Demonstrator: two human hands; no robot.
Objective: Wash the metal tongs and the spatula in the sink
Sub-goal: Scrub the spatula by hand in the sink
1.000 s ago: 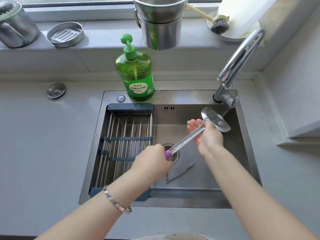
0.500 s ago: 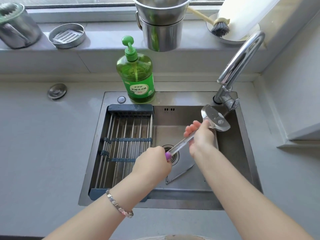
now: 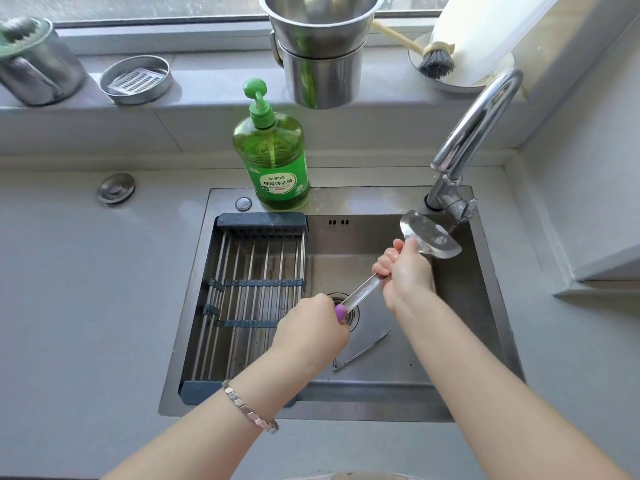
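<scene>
Two hands: both gripping one spatula (image 3: pixel 429 235) over the sink (image 3: pixel 485 306)
Left hand (image 3: pixel 311 327): fingers curled round the purple handle end
Right hand (image 3: pixel 407 271): fingers wrapped round the shaft — just below the blade

Lighting: bright, even daylight from the window (image 3: pixel 156 8) ahead of me, no artificial src visible. Glass is overexposed, detail beyond it washed out. White container (image 3: pixel 485 36) at top right nearly blown out.

Glare: strong specular streaks on faucet (image 3: pixel 478 126), steel cups (image 3: pixel 322 64) and spatula (image 3: pixel 429 237) blade; wet sheen on sink (image 3: pixel 491 271) rim behind the basin.

Shadows: soft, low contrast. Basin interior darker than the counter (image 3: pixel 86 289); my forearms cast only faint shade.

Optics: wide-angle, marked barrel distortion; sill and counter edges bow toward frame corners, my arms look stretched at the bottom.

Sharpness: centre acceptable, w/ slight compression smear; corners softer.
</scene>
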